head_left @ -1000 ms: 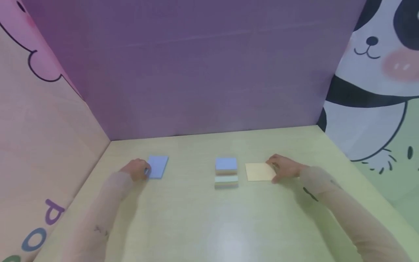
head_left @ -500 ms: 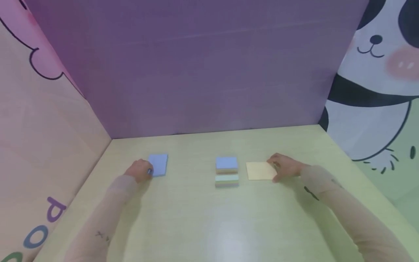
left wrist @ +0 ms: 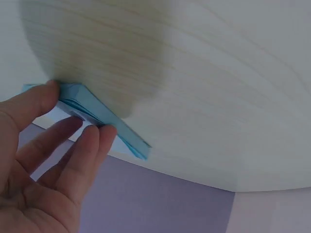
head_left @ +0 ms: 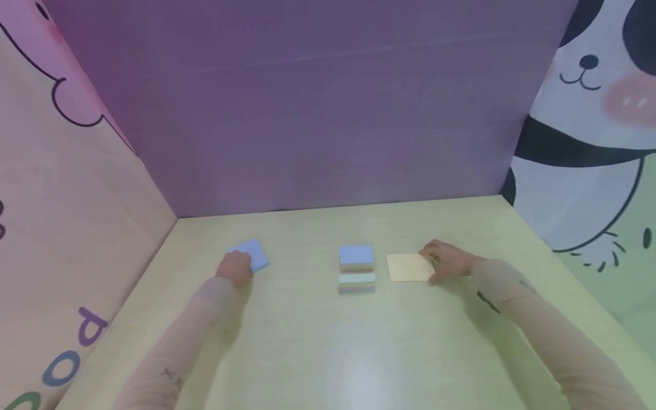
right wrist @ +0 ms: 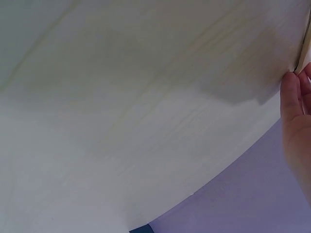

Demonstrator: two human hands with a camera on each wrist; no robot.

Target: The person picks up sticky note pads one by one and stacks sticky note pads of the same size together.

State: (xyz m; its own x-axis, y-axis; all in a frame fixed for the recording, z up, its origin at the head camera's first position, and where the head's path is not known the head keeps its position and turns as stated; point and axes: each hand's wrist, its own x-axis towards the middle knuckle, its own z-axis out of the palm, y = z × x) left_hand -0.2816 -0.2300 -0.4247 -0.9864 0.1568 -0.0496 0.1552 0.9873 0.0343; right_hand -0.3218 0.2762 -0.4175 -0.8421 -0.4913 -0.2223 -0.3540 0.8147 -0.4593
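My left hand (head_left: 236, 269) pinches a blue sticky note pad (head_left: 254, 254) at the left of the table. In the left wrist view, the thumb and fingers (left wrist: 68, 162) are on the pad (left wrist: 104, 114), whose layered sheets show at the edge. On the right, my right hand (head_left: 451, 263) grips the right end of a pale yellow sticky note pad (head_left: 407, 267), thumb at the near corner and fingers at the far one. Only a sliver of that pad's edge (right wrist: 304, 51) shows in the right wrist view, beside the fingertips (right wrist: 290, 80).
Between the hands stand two thicker paper stacks, one blue on top (head_left: 356, 255) and, nearer, one pale green on top (head_left: 356, 279). A purple wall (head_left: 328, 114) closes the table's (head_left: 307, 353) back, with a printed panda panel (head_left: 574, 199) at the right.
My left hand has moved a little to the right and the blue pad has turned at an angle under it. The right hand keeps its place on the yellow pad.
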